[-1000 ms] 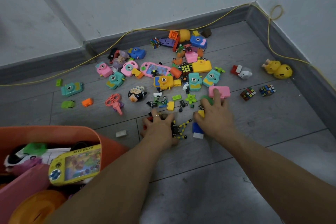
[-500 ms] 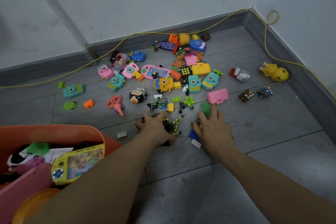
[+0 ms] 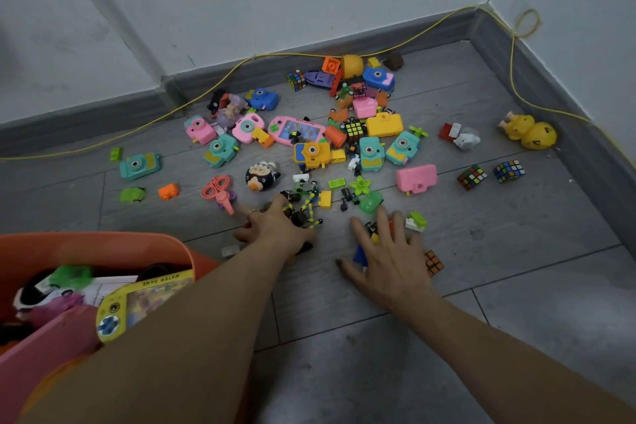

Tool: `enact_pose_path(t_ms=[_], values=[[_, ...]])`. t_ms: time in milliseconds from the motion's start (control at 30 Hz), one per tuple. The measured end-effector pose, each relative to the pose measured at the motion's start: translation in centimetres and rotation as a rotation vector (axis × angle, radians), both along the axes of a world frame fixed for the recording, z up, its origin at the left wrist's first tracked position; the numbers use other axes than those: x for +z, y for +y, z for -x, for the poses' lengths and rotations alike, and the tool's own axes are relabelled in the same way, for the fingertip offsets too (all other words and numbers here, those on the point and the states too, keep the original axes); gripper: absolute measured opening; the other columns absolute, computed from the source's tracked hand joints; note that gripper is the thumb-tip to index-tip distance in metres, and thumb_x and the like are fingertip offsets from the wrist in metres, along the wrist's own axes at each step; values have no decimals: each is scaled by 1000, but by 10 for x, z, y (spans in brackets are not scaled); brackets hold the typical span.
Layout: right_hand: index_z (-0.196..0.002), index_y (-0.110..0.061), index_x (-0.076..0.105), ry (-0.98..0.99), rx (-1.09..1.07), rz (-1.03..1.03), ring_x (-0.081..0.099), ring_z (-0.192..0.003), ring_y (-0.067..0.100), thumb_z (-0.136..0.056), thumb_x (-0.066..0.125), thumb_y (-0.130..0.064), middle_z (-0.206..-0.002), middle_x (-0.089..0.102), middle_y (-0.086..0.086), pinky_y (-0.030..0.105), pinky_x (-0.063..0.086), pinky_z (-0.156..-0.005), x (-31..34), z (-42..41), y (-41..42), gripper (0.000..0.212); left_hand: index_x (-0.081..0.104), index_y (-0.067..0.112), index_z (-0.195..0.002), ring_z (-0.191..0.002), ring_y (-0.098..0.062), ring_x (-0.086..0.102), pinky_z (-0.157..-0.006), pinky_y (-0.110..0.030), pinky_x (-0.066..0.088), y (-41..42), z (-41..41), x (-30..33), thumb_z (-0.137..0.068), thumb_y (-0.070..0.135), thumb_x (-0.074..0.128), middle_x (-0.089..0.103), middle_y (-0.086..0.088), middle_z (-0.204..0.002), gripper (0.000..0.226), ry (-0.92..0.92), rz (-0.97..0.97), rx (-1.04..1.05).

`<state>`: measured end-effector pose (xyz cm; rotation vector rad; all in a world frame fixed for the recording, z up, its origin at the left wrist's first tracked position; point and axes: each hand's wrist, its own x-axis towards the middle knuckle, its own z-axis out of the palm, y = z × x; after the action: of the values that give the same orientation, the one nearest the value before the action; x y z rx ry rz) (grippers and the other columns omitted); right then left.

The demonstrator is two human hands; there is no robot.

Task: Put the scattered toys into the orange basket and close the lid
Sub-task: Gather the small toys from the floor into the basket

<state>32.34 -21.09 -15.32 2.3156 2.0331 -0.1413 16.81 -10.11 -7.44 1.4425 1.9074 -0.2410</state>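
Several small toys lie scattered on the grey floor: toy cameras, cubes, bricks, a pink handheld game (image 3: 297, 130). The orange basket (image 3: 103, 240) stands at the lower left with its top uncovered, holding a yellow water game (image 3: 144, 303) and other toys. My left hand (image 3: 275, 227) curls around a black-and-yellow beaded toy (image 3: 304, 213) on the floor. My right hand (image 3: 389, 258) lies flat with fingers spread over small bricks, a blue brick (image 3: 359, 255) showing under the thumb. A small orange cube (image 3: 433, 262) sits just right of that hand.
A yellow cable (image 3: 213, 89) runs along the grey skirting and loops in the far right corner. Yellow duck toys (image 3: 528, 131) sit by the right wall, with two puzzle cubes (image 3: 472, 176) nearby. A pink panel (image 3: 44, 348) leans at the basket's near edge.
My right hand has drawn back from the pink camera toward me, spreading over the small bricks; the orange cube now shows beside it. My left hand has closed around the beaded toy.
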Motion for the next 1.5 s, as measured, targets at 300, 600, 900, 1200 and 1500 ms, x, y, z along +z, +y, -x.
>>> enact_pose_path(t_ms=[300,600,900,1200,1500], values=[[-110,-20,50,-9,135,-95,47,-99,30,-88,42,-61,-119,48,13,37,47,-62,0,-12,5,47,38,39,-138,-134,-51,16,-105,-54,32,-2,0,0,-74,44,81,-4,-15,-154,77,-5,-3,-39],[-95,-14,54,-7,232,-254,52,-82,30,-87,62,-32,-104,53,15,32,42,-41,-2,-24,14,21,33,42,-142,-131,-51,21,-105,-53,34,1,1,0,-78,50,77,1,-17,-153,78,6,-20,-101],[-90,-12,58,73,75,-271,51,-76,27,-86,66,-28,-96,52,11,29,32,-43,-3,-26,24,18,37,42,-131,-124,-46,40,-101,-52,44,23,-6,13,-66,63,77,24,-21,-145,79,-67,-75,-159],[-93,-14,58,-54,195,-201,51,-79,30,-88,66,-33,-101,52,14,31,40,-39,-2,-7,7,21,30,34,-148,-138,-42,26,-107,-48,40,43,-7,62,-73,58,77,15,-20,-153,91,-214,-142,-211],[-95,-12,58,60,111,-248,54,-76,29,-87,64,-29,-92,52,11,32,37,-45,0,-16,14,20,40,42,-128,-122,-39,48,-94,-53,52,37,1,44,-52,70,80,35,-14,-138,91,-218,-48,-161]])
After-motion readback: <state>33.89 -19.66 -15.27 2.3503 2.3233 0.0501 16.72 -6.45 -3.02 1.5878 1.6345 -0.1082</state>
